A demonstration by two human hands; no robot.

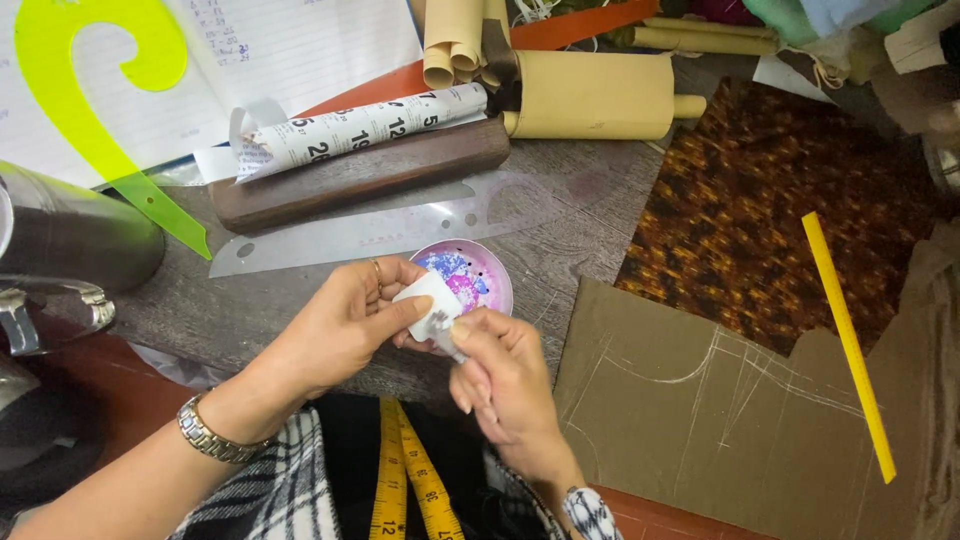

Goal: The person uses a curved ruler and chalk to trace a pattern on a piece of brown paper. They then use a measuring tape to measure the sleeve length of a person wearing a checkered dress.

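My left hand [345, 325] pinches a small white block, likely tailor's chalk [428, 300], between thumb and fingers. My right hand [500, 375] meets it from the right, gripping a small metal tool [447, 338] against the block's lower edge. Both hands hover just in front of a small round pink dish [487, 272] holding coloured chalk bits. My left wrist carries a metal watch [208, 432]. A yellow measuring tape [405, 480] hangs down my front.
A brown pattern piece with chalk lines [720, 420] lies to the right, a yellow ruler [848, 340] and dark patterned fabric [780, 200] beyond it. A clear curved ruler [380, 225], wooden block [360, 175], paper rolls [590, 95] and green curve [80, 90] lie behind.
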